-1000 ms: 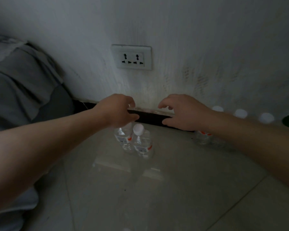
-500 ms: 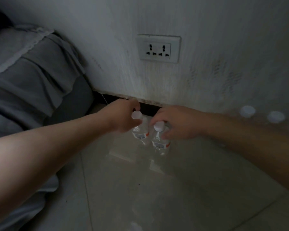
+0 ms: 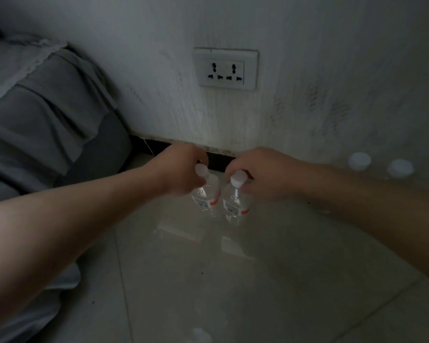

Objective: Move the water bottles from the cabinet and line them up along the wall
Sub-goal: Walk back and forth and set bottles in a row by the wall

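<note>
Two clear water bottles with white caps and red-edged labels stand side by side on the tiled floor near the dark skirting. My left hand grips the neck of the left bottle. My right hand grips the neck of the right bottle. At the right, the white caps of more bottles stand in a row against the wall; their bodies are hidden behind my right forearm.
A double wall socket sits above the two bottles. Grey bedding hangs down at the left, close to my left arm. Glossy floor tiles stretch toward me, with a blurry white cap at the bottom edge.
One second ago both hands hovered above the two bottles. They have come down and closed round the bottle necks. The view has shifted left.
</note>
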Motion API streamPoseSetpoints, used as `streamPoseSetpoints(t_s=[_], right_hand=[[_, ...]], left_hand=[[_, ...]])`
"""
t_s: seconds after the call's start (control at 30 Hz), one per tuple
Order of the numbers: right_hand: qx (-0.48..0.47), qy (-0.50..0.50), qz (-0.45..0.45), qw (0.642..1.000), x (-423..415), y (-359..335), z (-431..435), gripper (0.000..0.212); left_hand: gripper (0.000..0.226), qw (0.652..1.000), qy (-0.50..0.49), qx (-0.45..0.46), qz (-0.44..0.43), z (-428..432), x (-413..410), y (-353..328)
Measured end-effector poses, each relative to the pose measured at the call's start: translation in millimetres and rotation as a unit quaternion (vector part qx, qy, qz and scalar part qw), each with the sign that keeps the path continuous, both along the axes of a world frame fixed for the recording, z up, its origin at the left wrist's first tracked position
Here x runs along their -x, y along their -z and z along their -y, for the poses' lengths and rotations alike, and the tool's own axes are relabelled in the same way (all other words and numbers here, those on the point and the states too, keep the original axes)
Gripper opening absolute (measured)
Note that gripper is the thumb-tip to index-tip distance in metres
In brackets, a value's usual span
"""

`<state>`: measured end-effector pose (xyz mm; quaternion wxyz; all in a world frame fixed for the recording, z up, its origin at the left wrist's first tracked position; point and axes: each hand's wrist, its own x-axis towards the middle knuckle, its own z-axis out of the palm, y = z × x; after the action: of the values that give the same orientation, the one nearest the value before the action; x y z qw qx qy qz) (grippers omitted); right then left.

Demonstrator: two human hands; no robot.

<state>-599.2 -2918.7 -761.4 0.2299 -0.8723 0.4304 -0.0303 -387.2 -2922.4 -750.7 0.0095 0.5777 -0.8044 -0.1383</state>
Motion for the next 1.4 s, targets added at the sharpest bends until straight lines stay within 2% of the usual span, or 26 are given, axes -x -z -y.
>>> streamPoseSetpoints(t_s=[0.07,0.3,0.93,1.4], right_hand=[[-0.006,0.019,0.018,1.0,4.4,-4.2,-2.1,0.031],[0.011,0.079,0.02,0.997,26.6,-9.4,-6.0,0.033],[0.037,0.229,-0.006,0.973,82.7,-7.9,-27.5,0.033],[0.032,0.232,0.011,0.972,90.7,3.7,-28.7,0.027]], left_hand=[[0.013,1.0,0.005,-0.008,-0.004,1.0,2.4,-5.0],[0.03,0.999,0.032,-0.014,0.002,2.4,20.3,-16.9],[0.034,0.986,0.164,-0.033,0.004,5.3,91.4,-11.9],[0.042,0.98,0.188,-0.057,-0.002,9.1,105.5,5.6]])
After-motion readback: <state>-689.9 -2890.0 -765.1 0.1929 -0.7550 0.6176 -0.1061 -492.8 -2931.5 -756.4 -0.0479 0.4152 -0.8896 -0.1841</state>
